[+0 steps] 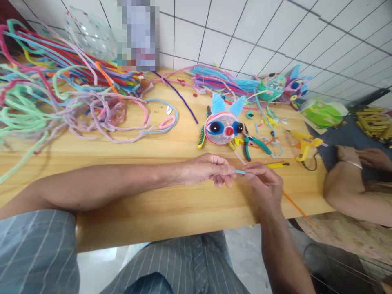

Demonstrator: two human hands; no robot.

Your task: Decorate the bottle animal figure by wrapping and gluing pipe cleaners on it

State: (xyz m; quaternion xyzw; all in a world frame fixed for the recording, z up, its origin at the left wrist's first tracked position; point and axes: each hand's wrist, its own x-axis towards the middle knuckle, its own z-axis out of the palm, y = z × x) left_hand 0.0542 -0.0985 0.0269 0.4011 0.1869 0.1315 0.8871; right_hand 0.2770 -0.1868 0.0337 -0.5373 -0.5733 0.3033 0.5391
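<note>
"What are you holding?"

"My left hand [211,169] and right hand [265,179] are pinching one pale-blue strip [240,172] between nearly closed fingertips, above the worktop [171,220]."

"What's lying past them?"

"Teal-handled pliers [260,145] are lying at one o'clock; the eared ball [222,139] is sitting slightly farther, between eleven and twelve."

"What could be going wrong?"

"If I'm pulling unevenly, the pale-blue strip could be slipping from my fingertips; if I'm reaching forward, I could be knocking the eared ball."
</note>
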